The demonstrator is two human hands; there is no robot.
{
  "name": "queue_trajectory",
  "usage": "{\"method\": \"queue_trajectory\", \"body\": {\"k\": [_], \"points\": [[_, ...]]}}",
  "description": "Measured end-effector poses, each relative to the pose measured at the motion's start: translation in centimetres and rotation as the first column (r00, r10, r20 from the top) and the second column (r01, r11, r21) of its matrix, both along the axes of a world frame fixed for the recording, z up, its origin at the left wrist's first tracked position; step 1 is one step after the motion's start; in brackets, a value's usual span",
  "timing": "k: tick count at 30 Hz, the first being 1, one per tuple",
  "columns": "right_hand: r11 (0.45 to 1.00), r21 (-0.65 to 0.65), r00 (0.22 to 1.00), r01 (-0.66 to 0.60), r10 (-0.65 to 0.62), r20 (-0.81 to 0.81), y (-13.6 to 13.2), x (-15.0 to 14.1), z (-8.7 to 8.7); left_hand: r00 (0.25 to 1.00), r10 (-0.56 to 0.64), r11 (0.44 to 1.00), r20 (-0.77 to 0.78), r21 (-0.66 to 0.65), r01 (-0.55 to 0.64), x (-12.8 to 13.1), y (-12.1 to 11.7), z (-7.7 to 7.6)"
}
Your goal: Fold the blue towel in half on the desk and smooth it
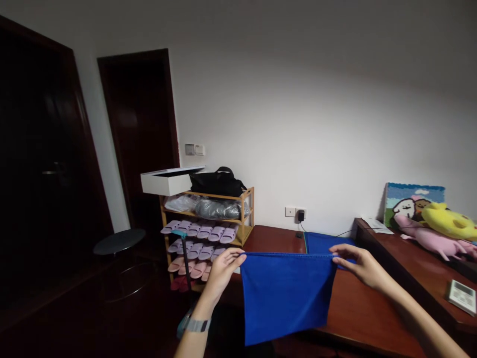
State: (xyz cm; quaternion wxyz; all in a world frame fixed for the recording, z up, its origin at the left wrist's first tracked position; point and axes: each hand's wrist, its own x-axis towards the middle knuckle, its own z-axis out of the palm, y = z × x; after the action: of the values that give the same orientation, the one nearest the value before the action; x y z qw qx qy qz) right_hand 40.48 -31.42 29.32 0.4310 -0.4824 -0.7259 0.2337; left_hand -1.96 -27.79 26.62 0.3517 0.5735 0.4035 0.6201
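A blue cloth (288, 296) hangs spread out in front of me, its stitched upper edge pulled straight between both hands. My left hand (226, 266) pinches the upper left corner, with a grey-banded watch on that wrist. At the upper right corner, my right hand (352, 261) grips the edge between thumb and fingers. The lower edge hangs free and slants a little. Behind the right hand, another piece of blue fabric (320, 242) lies on the reddish-brown wooden table (368, 308), partly hidden by the hand and the held cloth.
A wooden shoe rack (248, 233) with several slippers carries a white box (167, 184) and a black bag (219, 181). Left of it stands a round stool (119, 242). Plush toys (449, 221) and a white remote-like device (462, 297) lie on the right-hand ledge. A cable runs from the black plug (301, 215).
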Motion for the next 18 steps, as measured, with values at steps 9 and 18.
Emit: {"method": "queue_trajectory", "body": {"k": [9, 18], "points": [[0.997, 0.025, 0.997, 0.072, -0.072, -0.006, -0.7, -1.1, -1.0, 0.999, -0.05, 0.998, -0.005, -0.026, 0.05, -0.5, 1.2, -3.1], [0.97, 0.147, 0.98, 0.196, -0.197, -0.006, 0.1, 2.1, -2.4, 0.976, -0.182, 0.982, -0.121, -0.078, 0.173, 3.1, -0.2, -0.8]]}}
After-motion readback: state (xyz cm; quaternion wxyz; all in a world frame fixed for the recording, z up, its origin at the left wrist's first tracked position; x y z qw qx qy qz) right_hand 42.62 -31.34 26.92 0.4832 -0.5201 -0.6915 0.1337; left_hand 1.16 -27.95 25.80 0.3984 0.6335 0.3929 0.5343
